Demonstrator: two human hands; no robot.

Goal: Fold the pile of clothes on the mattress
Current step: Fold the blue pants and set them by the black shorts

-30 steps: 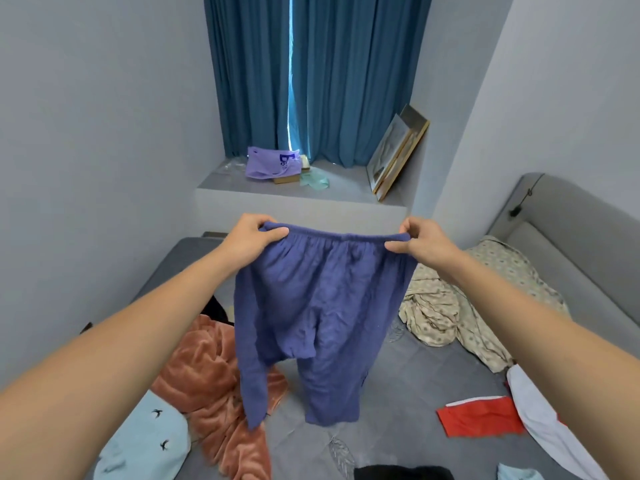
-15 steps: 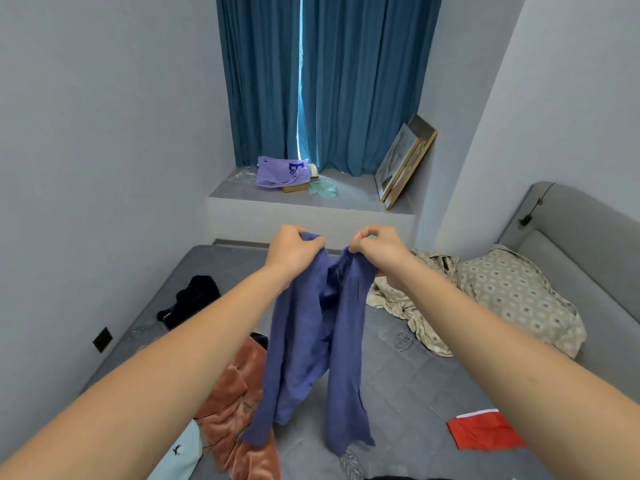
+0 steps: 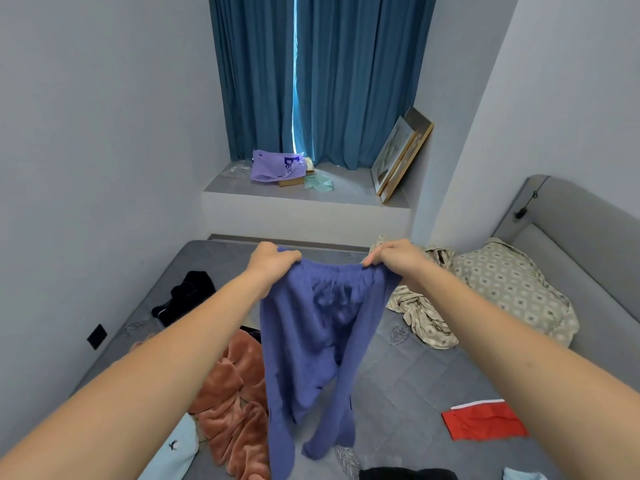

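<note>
Trousers [image 3: 311,327] of blue-purple cloth are hanging in the air above the grey mattress [image 3: 415,368], held up by the waistband. Going left to right: the left hand [image 3: 270,259] is gripping the waistband's left corner with curled fingers, the elastic is stretching between, and the right hand [image 3: 391,256] is pinching the right corner. Both hands are sitting level and equally near the garment, so neither has the advantage. The long axis is running straight down from the hands, two legs dangling with their ends close above the other clothes. Any fold, I judge, is turning on that vertical hang: bringing the hands together would lay leg on leg.

Counting across the mattress: one black garment [image 3: 183,296] lying by the left wall, one pale blue piece [image 3: 173,448] at the lower left, one rust fleece [image 3: 235,403] crumpled beside it, one patterned beige bundle [image 3: 485,292] lying at the right, one red item [image 3: 485,419] lying flat near it. More dark cloth is showing at the bottom edge, partly cut off.
</note>
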